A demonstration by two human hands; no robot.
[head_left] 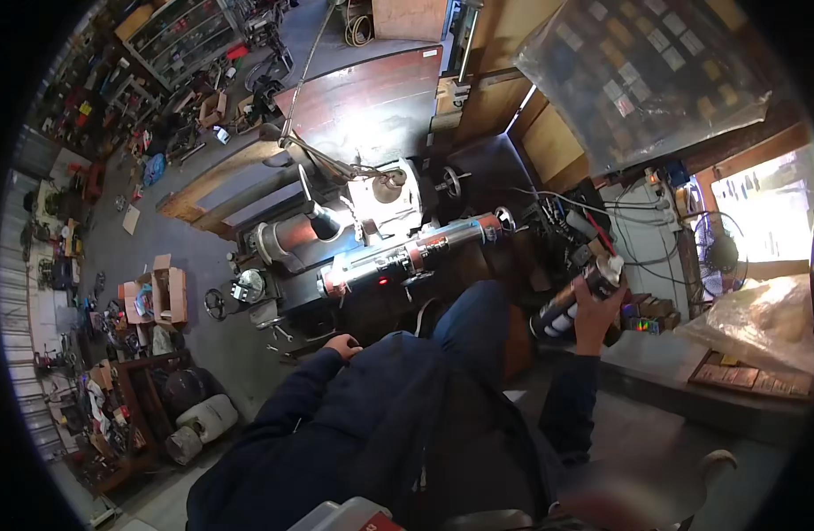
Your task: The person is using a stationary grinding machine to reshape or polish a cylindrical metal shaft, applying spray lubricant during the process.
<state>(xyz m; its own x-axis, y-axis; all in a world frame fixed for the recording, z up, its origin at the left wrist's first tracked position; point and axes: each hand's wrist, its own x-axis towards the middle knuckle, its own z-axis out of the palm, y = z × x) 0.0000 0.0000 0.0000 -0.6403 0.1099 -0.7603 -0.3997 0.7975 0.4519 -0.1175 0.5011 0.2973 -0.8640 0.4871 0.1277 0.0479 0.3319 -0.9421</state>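
My right hand (591, 320) is closed around a dark spray can (557, 317) with a white top and a pale band. The can is tilted, its top toward the shelf with tools and cables on the right. Beside my thigh hangs my left hand (341, 346), its fingers loosely apart and partly hidden, with nothing visible in it. In front of me stands a metalworking machine that looks like a lathe (460, 237), with a long shiny bar and reddish castings. Neither hand touches it.
Handwheels (214, 303) stick out from the machine's ends. Wrenches (281, 331) lie near its left end. Cables (633, 212) and a fan (718, 254) are at the right by a bright window. An open cardboard box (166, 294) and a white tank (208, 416) stand on the left.
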